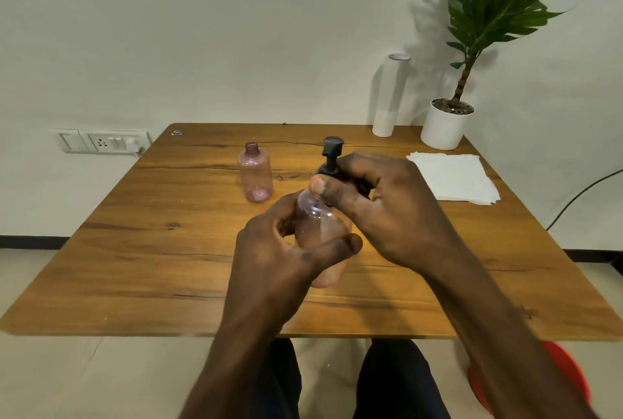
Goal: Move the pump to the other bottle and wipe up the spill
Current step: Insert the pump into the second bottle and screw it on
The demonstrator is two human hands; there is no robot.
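Above the wooden bench (168, 267), the left hand (279, 250) grips a light, slippery clear pink plastic bottle (318, 223); right hand (381, 206) fingers (328, 191) clench its black pump (332, 154) collar, probably the best twisting hold.

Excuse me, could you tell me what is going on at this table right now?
A person seated at the wooden table holds a clear pink bottle in the left hand, while the right hand grips the collar of the black pump on its neck, apparently to unscrew it. A second pink bottle stands open and capless further back. A stack of white napkins lies to the right, untouched. No spill is clearly visible.
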